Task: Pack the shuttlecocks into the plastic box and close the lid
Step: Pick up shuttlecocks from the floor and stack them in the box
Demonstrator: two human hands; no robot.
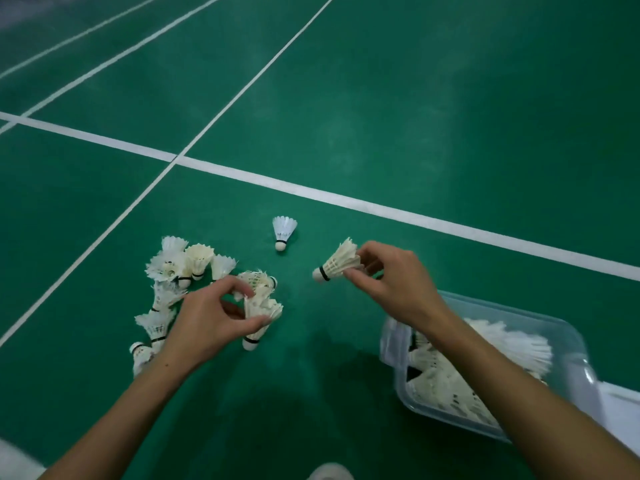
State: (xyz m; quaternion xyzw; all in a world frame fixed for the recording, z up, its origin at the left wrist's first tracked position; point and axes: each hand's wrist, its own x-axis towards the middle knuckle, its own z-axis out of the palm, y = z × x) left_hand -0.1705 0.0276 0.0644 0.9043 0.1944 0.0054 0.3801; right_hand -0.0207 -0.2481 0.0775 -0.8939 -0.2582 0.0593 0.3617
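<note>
One shuttlecock [337,261] in right hand [388,282], cork pointing left.

Bare green floor [304,327] lies open between shuttlecock pile [176,271] and plastic box [571,341].

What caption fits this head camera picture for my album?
Both hands, left hand and right hand, hold shuttlecocks beside the open plastic box.
</note>
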